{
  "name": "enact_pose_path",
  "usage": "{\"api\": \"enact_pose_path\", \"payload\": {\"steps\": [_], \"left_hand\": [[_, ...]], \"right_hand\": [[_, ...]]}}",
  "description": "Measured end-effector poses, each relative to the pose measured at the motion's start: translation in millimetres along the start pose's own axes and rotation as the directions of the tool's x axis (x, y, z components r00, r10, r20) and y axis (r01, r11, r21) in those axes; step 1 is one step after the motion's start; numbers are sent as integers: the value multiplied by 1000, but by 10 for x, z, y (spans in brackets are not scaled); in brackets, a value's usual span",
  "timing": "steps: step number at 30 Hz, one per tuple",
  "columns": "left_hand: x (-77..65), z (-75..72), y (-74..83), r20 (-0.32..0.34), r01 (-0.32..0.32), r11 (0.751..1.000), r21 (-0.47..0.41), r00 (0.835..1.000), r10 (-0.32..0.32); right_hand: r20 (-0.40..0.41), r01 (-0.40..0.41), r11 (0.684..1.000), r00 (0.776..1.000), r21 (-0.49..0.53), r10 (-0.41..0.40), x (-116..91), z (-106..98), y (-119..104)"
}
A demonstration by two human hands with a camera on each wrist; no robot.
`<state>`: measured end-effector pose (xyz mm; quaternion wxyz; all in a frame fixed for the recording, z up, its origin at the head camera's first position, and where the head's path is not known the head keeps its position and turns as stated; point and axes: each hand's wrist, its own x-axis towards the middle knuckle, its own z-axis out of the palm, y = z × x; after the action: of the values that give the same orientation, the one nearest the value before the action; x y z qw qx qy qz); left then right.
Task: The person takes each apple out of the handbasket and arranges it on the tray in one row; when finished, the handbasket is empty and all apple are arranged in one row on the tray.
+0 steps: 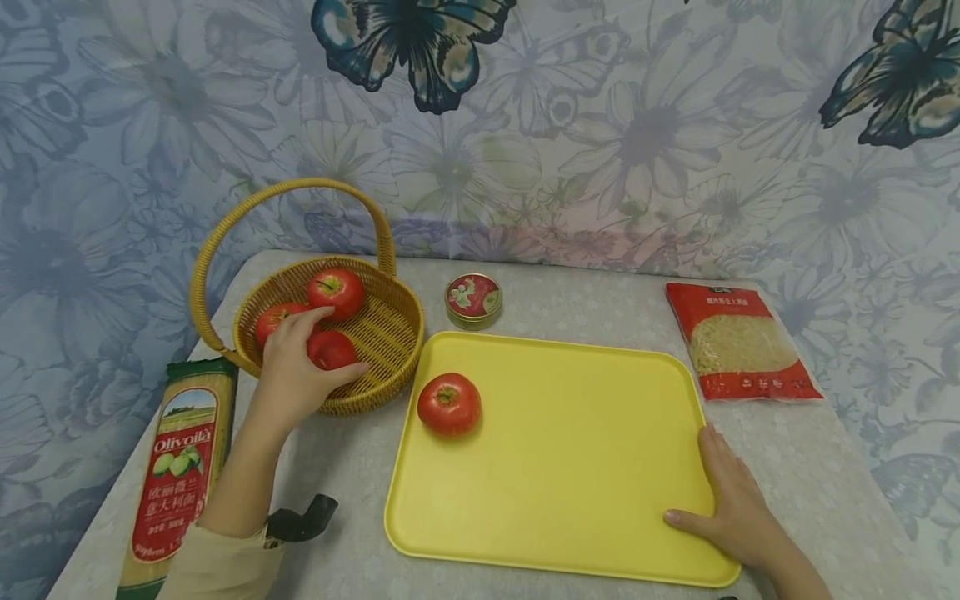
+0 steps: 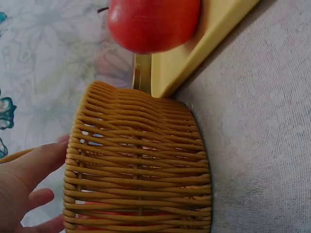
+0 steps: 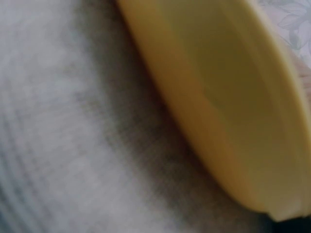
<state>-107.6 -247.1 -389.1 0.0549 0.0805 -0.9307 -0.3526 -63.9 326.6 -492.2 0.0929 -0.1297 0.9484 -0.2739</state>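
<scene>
My left hand (image 1: 300, 367) reaches over the front rim of a yellow wicker basket (image 1: 390, 308), thumb and fingers spread about a red tomato (image 1: 330, 350) inside. Two more tomatoes, one at the back (image 1: 336, 293) and one at the left (image 1: 276, 320), lie in the basket; the left one is partly behind the hand. In the left wrist view, the fingers (image 2: 41, 160) extend past the basket's rim. Another tomato (image 1: 449, 405) sits on the left part of a yellow tray (image 1: 570, 467). My right hand (image 1: 738, 508) rests at the tray's right edge, its thumb over the rim.
A round red tin (image 1: 473, 298) stands behind the tray. At the back right lies a red bag of pasta (image 1: 738, 342). A long spaghetti packet (image 1: 176, 475) lies left of my left forearm. The basket's tall handle (image 1: 288, 190) arches over its back.
</scene>
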Motion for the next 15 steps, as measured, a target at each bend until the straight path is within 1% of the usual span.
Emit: {"api": "enact_pose_path", "payload": {"steps": [4, 8, 15], "left_hand": [[36, 6, -57, 21, 25, 1000, 17, 999, -26], [59, 22, -97, 23, 42, 998, 36, 999, -43], [96, 62, -129, 58, 61, 994, 91, 996, -66]], "right_hand": [[-19, 19, 1000, 1000, -7, -19, -5, 8, 5], [-38, 34, 999, 999, -17, -34, -11, 16, 8], [-28, 21, 1000, 999, -12, -22, -9, 13, 13]]}}
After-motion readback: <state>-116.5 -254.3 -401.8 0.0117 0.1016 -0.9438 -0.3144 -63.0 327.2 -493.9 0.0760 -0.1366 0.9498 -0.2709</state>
